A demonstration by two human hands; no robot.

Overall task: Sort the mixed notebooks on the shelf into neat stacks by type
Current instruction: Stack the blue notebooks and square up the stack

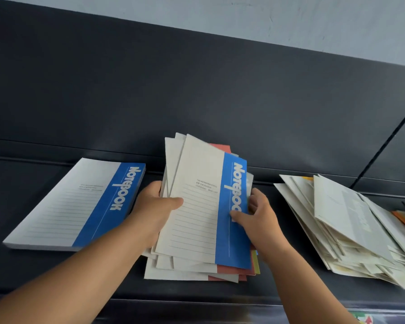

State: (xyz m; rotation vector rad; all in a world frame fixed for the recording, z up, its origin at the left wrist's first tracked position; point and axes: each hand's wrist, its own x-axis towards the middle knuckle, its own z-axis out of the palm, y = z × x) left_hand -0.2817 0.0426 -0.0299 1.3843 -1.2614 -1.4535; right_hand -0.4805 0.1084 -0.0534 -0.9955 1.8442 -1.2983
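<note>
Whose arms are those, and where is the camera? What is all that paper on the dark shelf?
There is no machine here: those are a person's two bare arms. The camera sits on the person's head and looks down, so you see the hands just as they do.

The left hand and the right hand each grip one side of a white lined notebook with a blue stripe, thumbs on top. A few more may be gripped along with it; I cannot tell.

Under it lies a mixed pile of white and red-covered notebooks. To the left is a neat stack of the same blue-striped notebooks. To the right is a messy heap of pale notebooks. All of them rest on a dark shelf. The person is sorting them by type.
</note>
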